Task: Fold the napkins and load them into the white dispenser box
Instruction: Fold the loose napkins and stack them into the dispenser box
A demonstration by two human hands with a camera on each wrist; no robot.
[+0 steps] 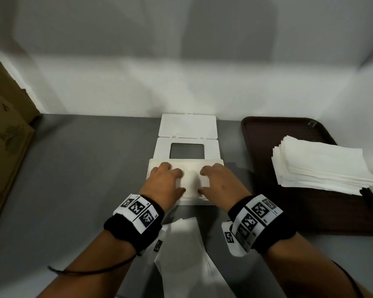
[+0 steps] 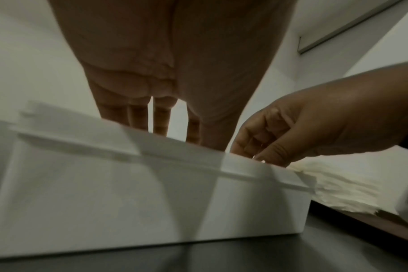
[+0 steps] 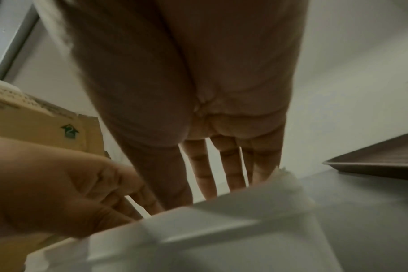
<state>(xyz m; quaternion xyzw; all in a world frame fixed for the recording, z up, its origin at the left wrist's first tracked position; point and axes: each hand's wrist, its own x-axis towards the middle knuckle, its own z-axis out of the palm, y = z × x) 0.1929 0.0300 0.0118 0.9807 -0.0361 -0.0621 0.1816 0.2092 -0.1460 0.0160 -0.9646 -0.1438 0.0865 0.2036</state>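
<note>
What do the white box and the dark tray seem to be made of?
White dispenser box: probably plastic, matte white, with moulded rims and a hinged lid. Tray: likely plastic too, dark brown with a textured surface and rounded raised rim, though the material is not certain.

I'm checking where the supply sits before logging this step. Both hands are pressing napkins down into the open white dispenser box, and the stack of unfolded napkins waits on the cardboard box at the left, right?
Not quite. The stack of napkins lies on the brown tray to the right, as the head view shows. The rest holds: left hand and right hand press down into the open dispenser box.
</note>
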